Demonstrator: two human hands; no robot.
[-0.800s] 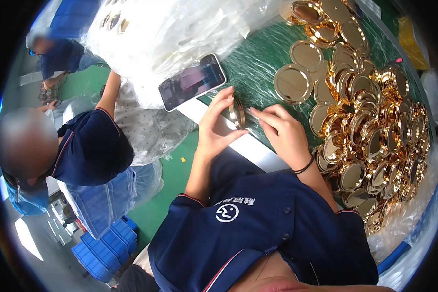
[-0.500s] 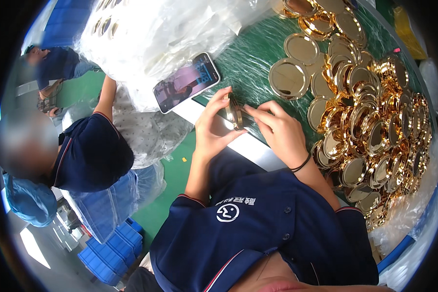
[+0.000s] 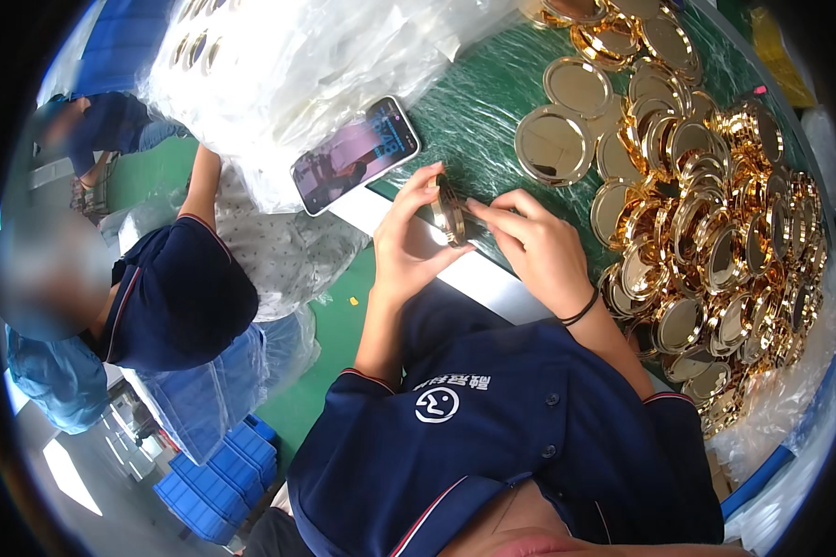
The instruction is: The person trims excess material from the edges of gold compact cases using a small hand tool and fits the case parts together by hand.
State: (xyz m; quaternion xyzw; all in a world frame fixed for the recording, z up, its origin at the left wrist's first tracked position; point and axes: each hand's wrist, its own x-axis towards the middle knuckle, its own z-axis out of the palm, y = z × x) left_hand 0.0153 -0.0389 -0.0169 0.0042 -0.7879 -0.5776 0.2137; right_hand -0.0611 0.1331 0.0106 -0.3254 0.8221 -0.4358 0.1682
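My left hand (image 3: 407, 232) holds a round, gold, shiny lid-like piece (image 3: 450, 219) on edge, with the thumb below and the fingers above. Its rim looks layered, so I cannot tell whether it is one piece or a few stacked. From the right, my right hand (image 3: 541, 243) reaches in, fingers drawn together and fingertips at the piece's edge. Whatever those fingertips may pinch is hidden. To the right lies a big heap of similar gold round pieces (image 3: 715, 237), many overlapping; a flat one (image 3: 555, 146) lies at the heap's near-left side.
A phone (image 3: 356, 156) with its screen lit leans on clear plastic sheeting (image 3: 316, 65) beyond my left hand. Green plastic-covered tabletop (image 3: 474, 102) spreads beneath the heap. A co-worker in a dark shirt (image 3: 190, 292) sits at the left, near stacked blue bins (image 3: 218, 478).
Hardly anything differs. Both hands keep their place around the gold piece, with only a slight shift of the right hand; the whole view has drifted a little.
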